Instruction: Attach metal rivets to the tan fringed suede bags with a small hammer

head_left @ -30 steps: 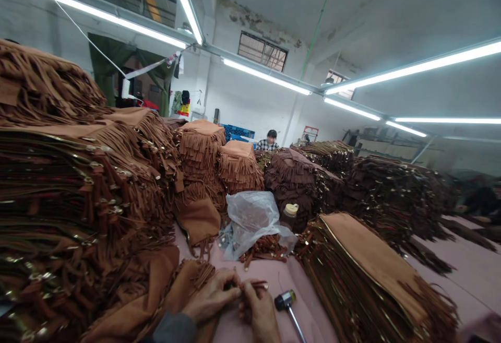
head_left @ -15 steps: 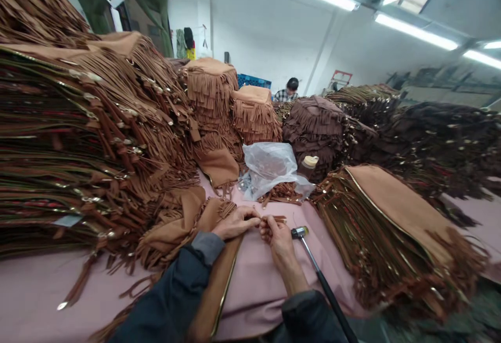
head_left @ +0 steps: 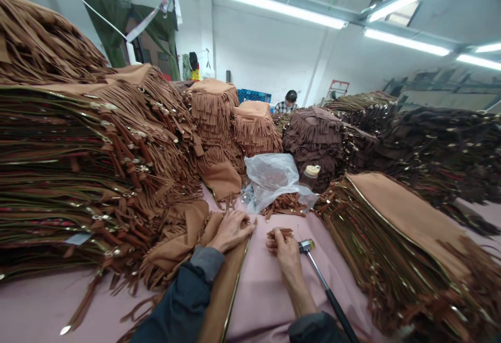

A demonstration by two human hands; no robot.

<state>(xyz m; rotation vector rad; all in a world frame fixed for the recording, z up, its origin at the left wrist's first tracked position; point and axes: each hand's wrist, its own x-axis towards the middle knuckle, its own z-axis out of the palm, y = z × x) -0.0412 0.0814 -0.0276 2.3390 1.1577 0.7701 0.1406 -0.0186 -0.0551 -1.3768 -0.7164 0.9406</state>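
My left hand point(head_left: 231, 232) rests at the far end of a brown suede bag point(head_left: 224, 291) with a gold zipper along its edge; its fingers are curled on the corner by the zipper end. To the right, my right hand point(head_left: 285, 251) is closed on a small brown leather strap point(head_left: 285, 232) held just above the pink cloth. The two hands are apart. Beside the right hand lies a hammer point(head_left: 321, 279) with a dark handle and a yellow-tipped head. Fingertip contact on the left is partly hidden.
Fringed brown bags point(head_left: 129, 144) are piled high on the left. Another stack point(head_left: 407, 212) stands on the right. Ahead lie a clear plastic bag point(head_left: 270, 173), loose leather straps point(head_left: 285, 204) and a capped bottle point(head_left: 310, 176). A person point(head_left: 288, 102) is behind the stacks.
My hands, together before, have separated: the left moved back onto the bag's corner, the right moved right with the leather strap. The view has tilted up slightly.
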